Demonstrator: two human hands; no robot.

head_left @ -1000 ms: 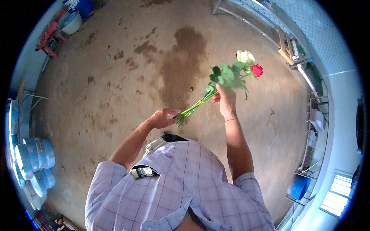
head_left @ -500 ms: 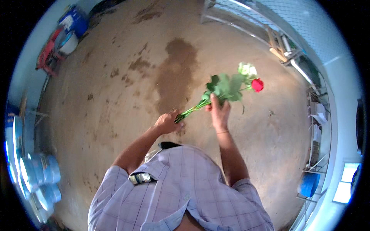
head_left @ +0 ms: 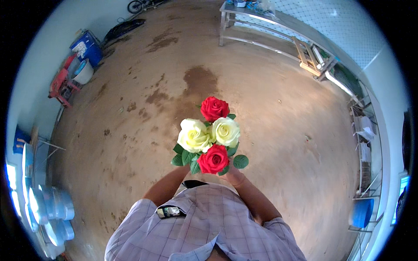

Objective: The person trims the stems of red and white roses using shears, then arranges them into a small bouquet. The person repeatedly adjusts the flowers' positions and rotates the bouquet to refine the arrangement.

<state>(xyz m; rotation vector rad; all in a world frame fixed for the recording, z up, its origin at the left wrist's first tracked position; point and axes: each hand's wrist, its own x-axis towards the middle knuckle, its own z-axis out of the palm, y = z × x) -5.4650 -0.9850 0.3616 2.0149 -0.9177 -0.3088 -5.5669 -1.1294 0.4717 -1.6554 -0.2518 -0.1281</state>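
Note:
A small bunch of roses is held up in front of my body, blooms facing me. Two red roses, the far one point(head_left: 214, 108) and the near one point(head_left: 213, 159), sit around two cream-white roses, the left one point(head_left: 194, 135) and the right one point(head_left: 226, 132). Green leaves point(head_left: 241, 161) stick out around the blooms. My left hand point(head_left: 186, 168) and my right hand point(head_left: 234, 174) come together beneath the flowers, closed around the bunch. Blooms and leaves hide the stems and most of my fingers.
A metal table point(head_left: 261, 21) stands at the far right, a wooden frame point(head_left: 308, 58) by its end. Far left are a blue drum point(head_left: 88, 48), a white bucket point(head_left: 83, 72) and a red plastic stool point(head_left: 61, 85). Damp patches point(head_left: 200, 80) mark the brown floor.
The bunch has swung from lying slantwise toward the right to standing with blooms toward me. Both hands have drawn together beneath it. The view has tilted up a little.

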